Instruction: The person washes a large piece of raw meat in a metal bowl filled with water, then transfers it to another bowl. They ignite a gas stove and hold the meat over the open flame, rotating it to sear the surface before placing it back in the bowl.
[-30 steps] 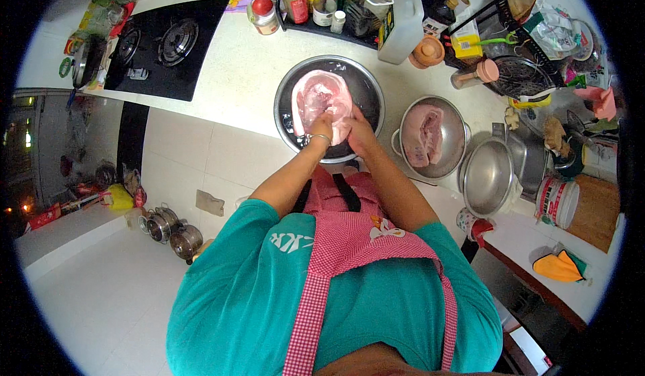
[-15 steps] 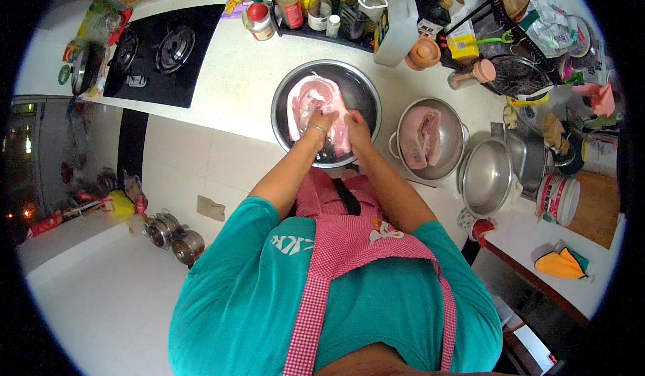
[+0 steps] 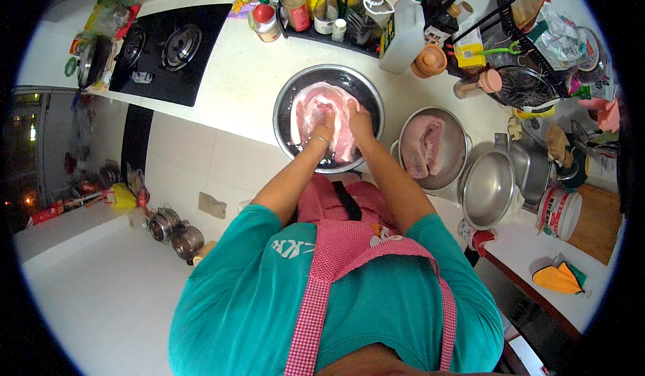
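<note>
Over steel basin [image 3: 289, 100] on counter | left hand [image 3: 324, 122], right hand [image 3: 358, 122] now side by side, fingers curled pinching raw pork slab [image 3: 310, 104] | slab turned since 1 s ago, handling continues.

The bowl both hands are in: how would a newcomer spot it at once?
Start at the black gas hob on the white counter and move right. The first round steel bowl holds a pale pink slab of meat with both hands pressing on it; the smaller bowl beside it has meat but no hands.
</note>
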The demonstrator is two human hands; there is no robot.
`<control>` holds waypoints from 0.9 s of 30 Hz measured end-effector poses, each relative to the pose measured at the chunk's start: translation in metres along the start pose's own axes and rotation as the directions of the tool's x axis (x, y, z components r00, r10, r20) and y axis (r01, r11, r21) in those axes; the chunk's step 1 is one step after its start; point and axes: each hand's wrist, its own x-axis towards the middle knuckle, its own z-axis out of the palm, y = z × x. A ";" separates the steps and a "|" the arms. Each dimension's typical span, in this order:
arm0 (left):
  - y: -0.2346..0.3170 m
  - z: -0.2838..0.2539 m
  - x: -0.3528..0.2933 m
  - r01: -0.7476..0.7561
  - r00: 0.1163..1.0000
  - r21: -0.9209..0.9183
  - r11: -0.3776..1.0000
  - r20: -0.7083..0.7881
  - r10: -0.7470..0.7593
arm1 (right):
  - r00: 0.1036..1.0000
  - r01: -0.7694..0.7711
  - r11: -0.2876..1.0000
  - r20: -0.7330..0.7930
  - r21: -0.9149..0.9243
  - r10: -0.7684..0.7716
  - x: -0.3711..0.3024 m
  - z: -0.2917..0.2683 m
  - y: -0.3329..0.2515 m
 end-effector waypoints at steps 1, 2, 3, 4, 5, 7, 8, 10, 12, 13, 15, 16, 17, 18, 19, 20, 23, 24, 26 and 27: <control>0.002 0.002 0.000 0.071 0.997 -0.216 0.974 -0.009 -0.074 | 1.000 -0.024 1.000 0.005 0.013 0.024 -0.001 0.000 0.002; 0.005 0.002 0.002 0.111 0.994 -0.277 0.954 0.017 -0.110 | 0.999 -0.050 0.998 0.009 0.026 0.049 -0.001 0.000 0.004; 0.015 0.002 0.001 0.148 0.989 -0.337 0.930 0.044 -0.141 | 0.998 -0.036 0.998 0.059 0.058 0.033 -0.002 0.000 0.007; 0.028 0.002 -0.003 0.183 0.983 -0.395 0.900 0.073 -0.168 | 0.994 -0.023 0.996 0.108 0.092 0.013 -0.004 -0.001 0.011; 0.058 0.006 -0.020 0.193 0.968 -0.234 0.953 -0.112 -0.224 | 0.989 -0.015 0.992 0.150 0.123 -0.003 -0.007 -0.003 0.017; 0.039 0.000 0.005 0.079 0.993 -0.218 0.973 -0.069 -0.095 | 0.968 0.030 0.975 0.238 0.219 -0.083 -0.013 -0.004 0.023; 0.029 -0.001 0.017 0.021 0.998 -0.209 0.978 -0.045 -0.031 | 0.953 0.046 0.962 0.276 0.269 -0.123 -0.016 -0.006 0.026; 0.019 0.000 0.024 -0.015 0.992 -0.225 0.974 -0.124 -0.013 | 0.919 -0.002 0.934 0.369 0.358 -0.140 -0.023 -0.020 0.004; 0.012 -0.001 0.028 -0.052 0.992 -0.236 0.970 -0.123 0.023 | 0.896 -0.119 0.868 0.429 0.481 -0.115 -0.026 -0.028 -0.010; 0.015 0.001 0.024 -0.061 0.992 -0.215 0.975 -0.125 0.035 | 0.898 -0.187 0.860 0.438 0.475 -0.047 -0.024 -0.032 -0.019; 0.017 0.001 0.013 -0.081 0.989 -0.174 0.982 -0.136 0.057 | 0.883 -0.321 0.828 0.462 0.460 0.085 -0.018 -0.034 -0.034; 0.016 0.002 0.011 -0.091 0.985 -0.128 0.988 -0.157 0.071 | 0.881 -0.305 0.847 0.467 0.435 0.077 -0.014 -0.031 -0.038; 0.013 0.004 0.009 -0.100 0.980 -0.083 0.992 -0.177 0.085 | 0.879 -0.287 0.866 0.472 0.410 0.068 -0.008 -0.029 -0.041; 0.011 0.006 0.009 -0.109 0.975 -0.035 0.993 -0.197 0.100 | 0.877 -0.269 0.882 0.476 0.386 0.058 -0.002 -0.025 -0.044; -0.001 0.006 0.020 -0.172 0.962 0.062 0.983 -0.205 0.181 | 0.884 -0.197 0.900 0.468 0.388 -0.008 0.005 -0.017 -0.038; -0.013 0.008 0.029 -0.190 0.957 0.060 0.980 -0.211 0.199 | 0.892 -0.177 0.952 0.450 0.250 0.047 0.013 -0.012 -0.030; 0.016 0.015 0.001 -0.144 0.972 0.120 0.982 -0.170 0.164 | 0.951 -0.075 0.996 0.297 -0.038 0.083 0.028 -0.007 -0.013; 0.012 0.014 0.005 -0.163 0.958 0.177 0.971 -0.206 0.198 | 0.951 -0.082 0.996 0.297 -0.032 0.088 0.029 -0.007 -0.014; -0.003 0.013 0.017 -0.185 0.927 0.289 0.939 -0.266 0.265 | 0.950 -0.101 0.995 0.295 -0.025 0.104 0.028 -0.009 -0.015; 0.000 0.015 0.018 -0.139 0.932 0.298 0.944 -0.284 0.227 | 0.953 -0.072 0.997 0.293 -0.029 0.078 0.030 -0.009 -0.009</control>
